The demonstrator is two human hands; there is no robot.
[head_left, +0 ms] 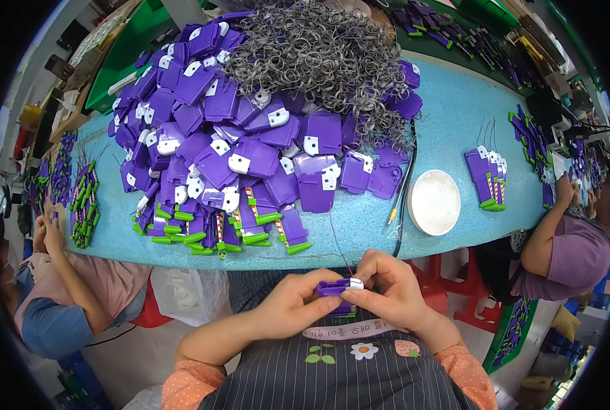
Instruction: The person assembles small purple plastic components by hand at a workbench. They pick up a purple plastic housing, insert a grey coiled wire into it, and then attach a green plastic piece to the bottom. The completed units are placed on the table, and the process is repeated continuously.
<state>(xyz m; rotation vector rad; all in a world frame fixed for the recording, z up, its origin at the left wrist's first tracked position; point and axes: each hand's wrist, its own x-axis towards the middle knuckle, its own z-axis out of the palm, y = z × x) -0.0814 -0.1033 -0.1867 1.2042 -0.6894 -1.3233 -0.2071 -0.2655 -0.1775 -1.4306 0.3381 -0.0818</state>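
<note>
In front of my apron, just off the table's near edge, I hold a small purple plastic casing with a white end. My left hand is closed round its purple side, thumb below and fingers behind. The thumb and fingers of my right hand pinch the white end. A thin dark reddish wire rises from the casing toward the table. Below the casing shows a purple part with a green edge, partly hidden by my fingers. Ahead lies a big heap of purple casings with white corners.
Tangled grey wire rings lie on the heap. Casings with green ends sit at its near edge. A white round dish, a black cable and a row of casings with wires are rightward. Co-workers sit on both sides.
</note>
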